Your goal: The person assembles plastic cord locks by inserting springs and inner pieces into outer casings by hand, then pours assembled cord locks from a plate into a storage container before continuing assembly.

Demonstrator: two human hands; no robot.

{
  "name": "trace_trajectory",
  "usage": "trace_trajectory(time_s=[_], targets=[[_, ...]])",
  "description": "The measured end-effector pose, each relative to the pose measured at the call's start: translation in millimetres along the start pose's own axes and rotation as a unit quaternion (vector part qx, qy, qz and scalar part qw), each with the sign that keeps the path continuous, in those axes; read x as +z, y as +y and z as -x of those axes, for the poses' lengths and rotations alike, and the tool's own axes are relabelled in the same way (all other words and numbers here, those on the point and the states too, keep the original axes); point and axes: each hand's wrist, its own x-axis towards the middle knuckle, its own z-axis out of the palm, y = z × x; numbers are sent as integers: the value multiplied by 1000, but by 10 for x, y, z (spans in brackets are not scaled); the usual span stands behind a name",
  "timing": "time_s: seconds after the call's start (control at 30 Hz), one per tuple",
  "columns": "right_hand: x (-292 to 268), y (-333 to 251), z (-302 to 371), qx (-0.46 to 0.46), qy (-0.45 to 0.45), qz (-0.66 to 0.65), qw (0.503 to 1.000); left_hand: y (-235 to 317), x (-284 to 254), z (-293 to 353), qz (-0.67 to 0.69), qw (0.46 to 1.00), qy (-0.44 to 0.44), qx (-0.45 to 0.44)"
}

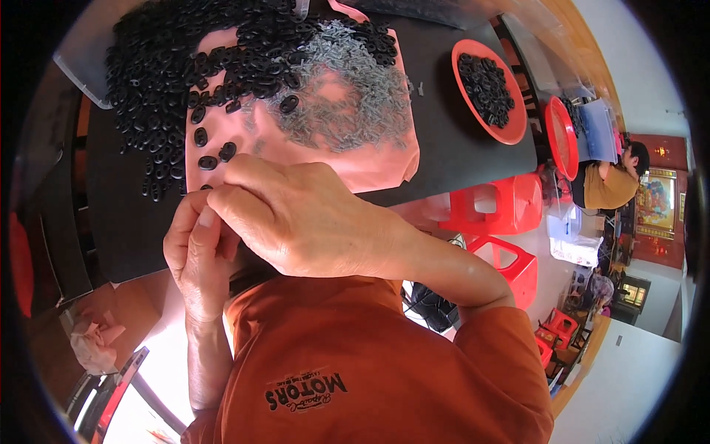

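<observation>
My left hand [198,255] and my right hand [292,214] meet at the near edge of the table, fingers closed in a pinch. What they hold, if anything, is hidden behind the fingers. Just beyond them, a few small black oval plastic pieces [208,162] with holes lie on a pink cloth [370,169]. A large heap of the same black pieces [159,81] spreads over the far left of the table. To its right, a pile of small clear-grey plastic pieces [347,89] covers much of the cloth.
An orange-red bowl [510,132] full of black parts stands on the dark table [444,96] at the right. Beyond it are a red basin [560,140] and a seated person [610,183]. Red stools [495,207] stand right of the table. A clear bin [78,70] sits far left.
</observation>
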Motion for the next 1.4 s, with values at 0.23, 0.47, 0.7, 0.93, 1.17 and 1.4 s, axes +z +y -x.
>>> trace_trajectory(time_s=[0.23,0.47,0.7,0.93,1.17,1.4], targets=[[0,34,11,41,4,-55,998,20,-50,37,-17,999,-35,0],[-88,29,55,87,-108,-56,989,18,-20,2,-203,970,-93,95],[-89,-41,55,66,-124,-26,990,53,-29,-8,-158,975,-124,95],[-164,76,-12,67,-179,-84,978,21,-88,-17,-166,972,-123,116],[-191,733,-393,58,-229,108,966,25,-123,-41,-152,973,-140,107],[-51,978,-581,49,-288,242,925,36,-78,-45,-137,976,-136,102]])
